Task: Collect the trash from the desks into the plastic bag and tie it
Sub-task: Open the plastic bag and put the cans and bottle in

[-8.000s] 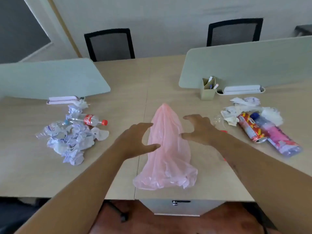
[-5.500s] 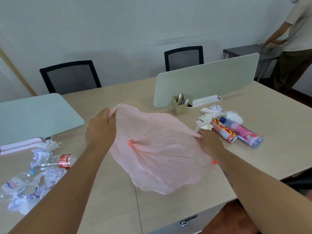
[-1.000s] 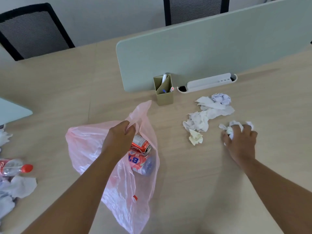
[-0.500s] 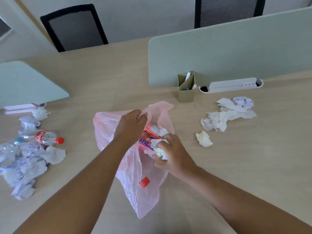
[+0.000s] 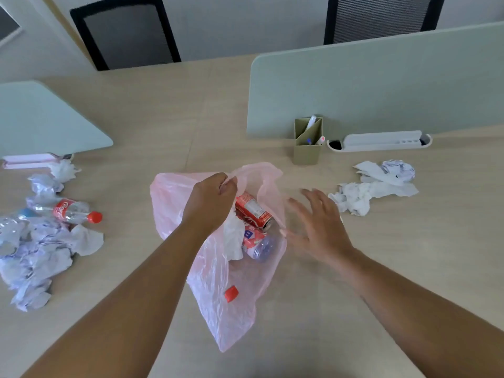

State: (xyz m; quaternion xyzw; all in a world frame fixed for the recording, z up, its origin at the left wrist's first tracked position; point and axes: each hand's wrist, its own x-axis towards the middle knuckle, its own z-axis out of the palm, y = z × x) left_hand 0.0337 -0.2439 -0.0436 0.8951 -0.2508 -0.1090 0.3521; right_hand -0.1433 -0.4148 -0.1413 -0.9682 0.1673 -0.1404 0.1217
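Observation:
A thin pink plastic bag [image 5: 237,309] lies on the desk in front of me. My left hand [image 5: 211,203] pinches its upper rim and holds the mouth up. Inside show a red can [image 5: 252,211], a pink-labelled bottle [image 5: 257,242], a white tissue [image 5: 231,236] and a red cap [image 5: 231,293]. My right hand [image 5: 317,227] hovers just right of the bag mouth, fingers spread and blurred, holding nothing. White crumpled paper [image 5: 373,186] lies to the right. A pile of crumpled paper [image 5: 35,255] with a cola bottle [image 5: 72,211] lies at the left.
A green pen holder [image 5: 306,145] and a white tray [image 5: 380,141] stand by the right divider panel [image 5: 381,83]. Another divider [image 5: 41,118] and a pink tray [image 5: 30,160] are at the left. Two black chairs [image 5: 122,31] stand behind the desk.
My right hand dropped the crumpled tissue into the bag and has pulled out to the right, now spread and empty. My left hand keeps holding the bag rim.

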